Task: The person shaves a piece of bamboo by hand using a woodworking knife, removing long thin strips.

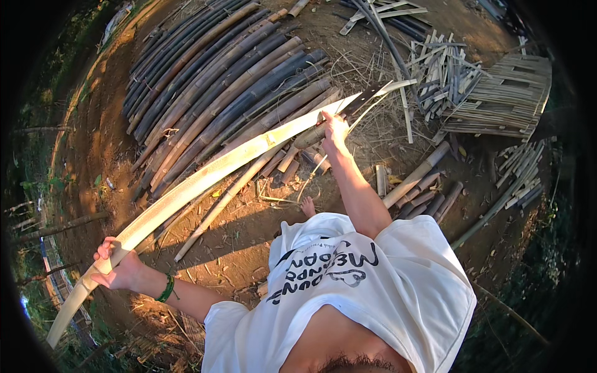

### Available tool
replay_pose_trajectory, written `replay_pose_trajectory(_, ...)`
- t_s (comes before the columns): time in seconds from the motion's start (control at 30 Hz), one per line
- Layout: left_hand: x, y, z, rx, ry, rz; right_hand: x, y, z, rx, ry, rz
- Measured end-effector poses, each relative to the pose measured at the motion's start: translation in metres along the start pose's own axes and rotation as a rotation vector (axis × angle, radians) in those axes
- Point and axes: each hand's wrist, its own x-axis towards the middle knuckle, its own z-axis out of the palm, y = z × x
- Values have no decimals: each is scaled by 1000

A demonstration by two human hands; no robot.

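Bamboo strip (242,150), 1 long pale length, stretches from my left hand (124,272) to my right hand (336,129).
Left fingers and thumb pinch it, the end jutting past them; right fingers curl against it near the other end, though I cannot tell what they close on. A dark blade (367,96) shows just beyond my right fingers, and bamboo poles (230,93) lie to their left.

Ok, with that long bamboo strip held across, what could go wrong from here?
The dark blade sits close to the bare right fingers, so a slip might cut them. The strip's edge could splinter into the bare left fingers. The bare foot is near short bamboo pieces, so a step might land badly.
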Motion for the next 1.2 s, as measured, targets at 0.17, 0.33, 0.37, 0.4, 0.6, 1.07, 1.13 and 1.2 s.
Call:
replay_pose_trajectory(0.17, -37, 5, 44, -178, 22, 248, -53, 4, 10, -70, -43, -32)
replay_pose_trajectory(0.33, -100, -113, -72, 48, -288, -342, -165, -4, 22, -126, -151, -115)
replay_pose_trajectory(0.37, -125, -134, -70, 153, -488, -359, -186, -6, 25, -87, -196, -131)
replay_pose_trajectory(0.4, -140, -145, -64, 205, -602, -382, -204, -8, 27, -78, -235, -93)
replay_pose_trajectory(0.6, -134, -159, -16, -156, -469, -266, -278, -23, 18, -192, -414, 70)
replay_pose_trajectory(1.07, -131, -119, 83, 148, -150, -61, -260, -48, -66, -1056, -609, -511)
replay_pose_trajectory(1.13, -130, -126, 93, 176, -198, -24, -254, -52, -67, -883, -585, -636)
replay_pose_trajectory(1.2, -125, -133, 98, 132, -303, 3, -250, -76, -62, -713, -598, -563)
